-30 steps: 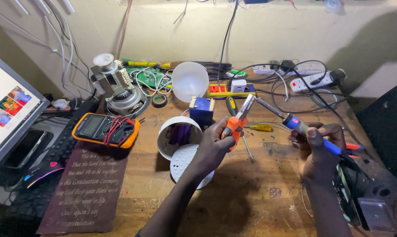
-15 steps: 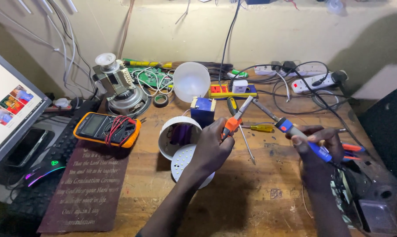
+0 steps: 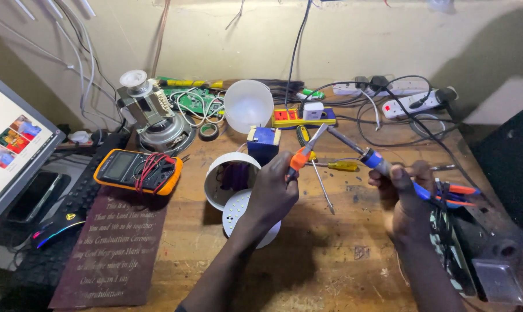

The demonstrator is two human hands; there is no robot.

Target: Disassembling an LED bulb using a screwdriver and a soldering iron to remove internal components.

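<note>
Two hands hold tools over a messy wooden worktop [image 3: 331, 260].

From the head camera: the left hand [image 3: 276, 193] is curled tight around orange-handled pliers [image 3: 305, 151], tip pointing up and to the right. The right hand [image 3: 406, 193] is wrapped around a blue soldering iron [image 3: 368, 155], tip pointing up and to the left. The two tips almost meet, above a blue box [image 3: 262, 143]. Under the left hand sit a white cup-shaped shell [image 3: 215, 173] with purple parts inside and a round white board [image 3: 235, 211] with dots.
</note>
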